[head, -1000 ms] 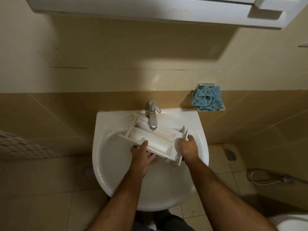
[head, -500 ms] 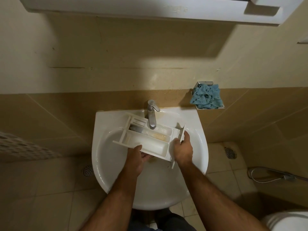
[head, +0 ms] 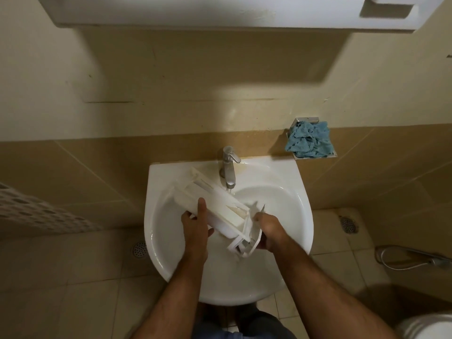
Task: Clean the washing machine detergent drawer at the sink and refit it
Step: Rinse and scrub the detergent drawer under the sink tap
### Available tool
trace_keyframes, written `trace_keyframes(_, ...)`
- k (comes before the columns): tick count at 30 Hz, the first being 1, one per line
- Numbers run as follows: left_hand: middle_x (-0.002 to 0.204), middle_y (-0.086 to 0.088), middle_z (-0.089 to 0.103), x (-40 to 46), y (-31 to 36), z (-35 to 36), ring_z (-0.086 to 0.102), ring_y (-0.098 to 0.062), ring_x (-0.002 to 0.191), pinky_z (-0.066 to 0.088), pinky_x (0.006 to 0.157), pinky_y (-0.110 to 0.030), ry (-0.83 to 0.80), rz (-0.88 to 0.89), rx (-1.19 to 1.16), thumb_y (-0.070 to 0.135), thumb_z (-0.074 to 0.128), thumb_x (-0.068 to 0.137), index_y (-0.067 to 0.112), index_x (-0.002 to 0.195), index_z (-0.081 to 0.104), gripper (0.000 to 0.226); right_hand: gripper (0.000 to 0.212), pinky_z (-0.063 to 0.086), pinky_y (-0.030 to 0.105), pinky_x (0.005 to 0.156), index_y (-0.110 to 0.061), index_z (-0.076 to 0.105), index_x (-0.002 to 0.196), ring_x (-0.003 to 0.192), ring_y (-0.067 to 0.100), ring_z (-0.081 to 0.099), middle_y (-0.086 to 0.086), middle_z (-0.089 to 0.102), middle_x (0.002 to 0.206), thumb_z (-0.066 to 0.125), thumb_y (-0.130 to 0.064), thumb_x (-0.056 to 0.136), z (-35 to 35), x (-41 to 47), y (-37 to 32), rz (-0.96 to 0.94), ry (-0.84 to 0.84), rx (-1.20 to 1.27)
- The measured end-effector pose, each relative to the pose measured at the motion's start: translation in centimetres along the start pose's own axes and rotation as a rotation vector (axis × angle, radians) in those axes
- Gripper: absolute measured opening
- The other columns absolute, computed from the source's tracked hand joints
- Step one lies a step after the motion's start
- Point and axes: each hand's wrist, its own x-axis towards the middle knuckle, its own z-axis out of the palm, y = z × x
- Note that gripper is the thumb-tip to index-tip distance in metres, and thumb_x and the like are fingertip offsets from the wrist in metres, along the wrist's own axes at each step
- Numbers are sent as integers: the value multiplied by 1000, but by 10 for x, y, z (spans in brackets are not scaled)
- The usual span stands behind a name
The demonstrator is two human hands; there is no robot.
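A white plastic detergent drawer lies tilted over the white sink basin, its far end up at the left of the tap and its front panel down near me. My left hand grips the drawer's near long side, thumb on top. My right hand holds the front panel end, fingers curled round it. The steel tap stands just behind the drawer. I cannot tell whether water runs from it.
A crumpled blue cloth sits on a small wall shelf right of the sink. A white cabinet hangs overhead. Floor drains and a hose lie on the tiled floor at right.
The drawer has swung from lying across under the tap to a steep diagonal, front end lowered toward me. Both hands moved down and nearer with it.
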Motion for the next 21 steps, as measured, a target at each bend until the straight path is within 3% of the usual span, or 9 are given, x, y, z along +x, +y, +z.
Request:
trace_keyframes(2,113,2,59,-4,6,2,59,-17,106,56,77,-35,6,36,22,49,57,93,18,125,49,45,17,53,34,44,-6,55,102,65,31,60,17,60,84,43,-11,91,-2,-1,1,100,-62,19)
trace_keyframes(5,95,7,60,-7,12,9,59,-10,89,54,77,-34,4,94,94,40,60,94,22,102,53,21,23,56,40,60,1,51,102,66,33,60,19,58,83,41,-14,88,-6,0,4,213,-136,41)
trace_keyframes(8,100,4,64,-3,15,14,63,-15,95,54,91,-42,39,114,124,35,71,87,18,113,49,37,30,54,43,77,5,53,102,67,33,62,19,62,80,44,-16,81,-11,13,8,286,-180,47)
trace_keyframes(12,111,-3,66,0,18,21,63,-19,98,54,92,-44,72,121,156,39,78,80,14,127,47,62,35,60,35,62,-1,57,101,62,29,69,13,68,77,48,-14,69,-17,22,10,314,-218,-36)
trace_keyframes(15,105,0,66,-1,20,27,64,-16,93,55,92,-46,58,147,199,40,79,78,15,124,49,61,29,60,35,56,2,63,88,62,29,69,13,68,78,43,-16,77,-23,20,10,349,-264,-9)
trace_keyframes(21,109,-3,64,-4,23,33,63,-16,92,54,92,-45,51,145,221,38,81,76,15,127,48,65,37,59,34,69,2,65,99,82,30,66,13,66,94,45,-18,74,-27,26,17,335,-301,7)
